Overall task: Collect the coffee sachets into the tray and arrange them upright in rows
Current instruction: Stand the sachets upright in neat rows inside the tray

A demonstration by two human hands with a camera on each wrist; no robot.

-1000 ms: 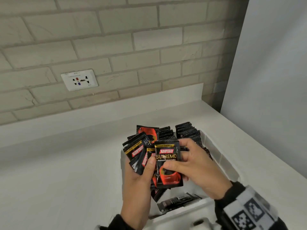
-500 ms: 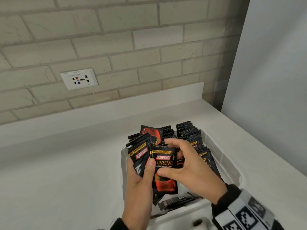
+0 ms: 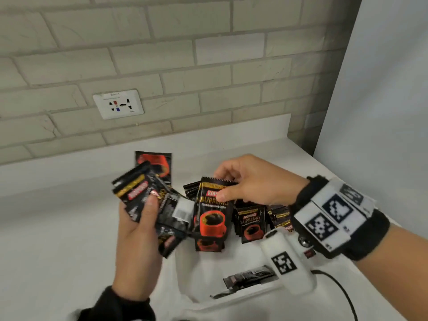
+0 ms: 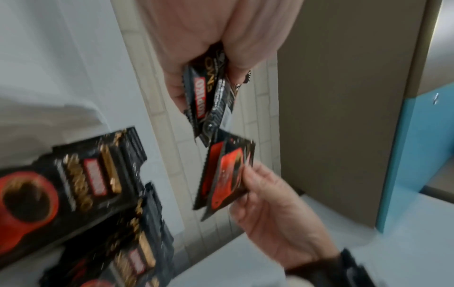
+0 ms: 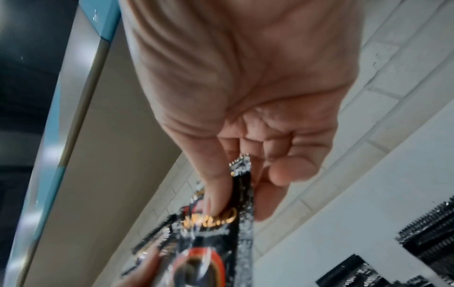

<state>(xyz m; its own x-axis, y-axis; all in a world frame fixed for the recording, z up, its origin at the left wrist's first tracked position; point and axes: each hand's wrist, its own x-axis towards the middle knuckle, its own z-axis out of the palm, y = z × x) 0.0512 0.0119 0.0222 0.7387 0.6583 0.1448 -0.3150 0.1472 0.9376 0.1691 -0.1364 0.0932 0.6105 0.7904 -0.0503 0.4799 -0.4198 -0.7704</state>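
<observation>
My left hand grips a fanned bunch of black Kopiko sachets left of the white tray. The same bunch hangs from that hand's fingers in the left wrist view. My right hand pinches one upright sachet by its top edge, over the tray's near left part. Thumb and fingers clamp that sachet in the right wrist view. Several sachets stand upright in rows in the tray behind it. One sachet lies flat on the tray floor at the front.
The tray sits on a white counter against a brick wall with a socket plate. A white panel rises at the right. A black cable runs from the wrist device by the tray's near right corner.
My right hand has pulled one sachet out of the left hand's bunch and carried it right, over the tray. The left hand with its bunch has moved left and up.
</observation>
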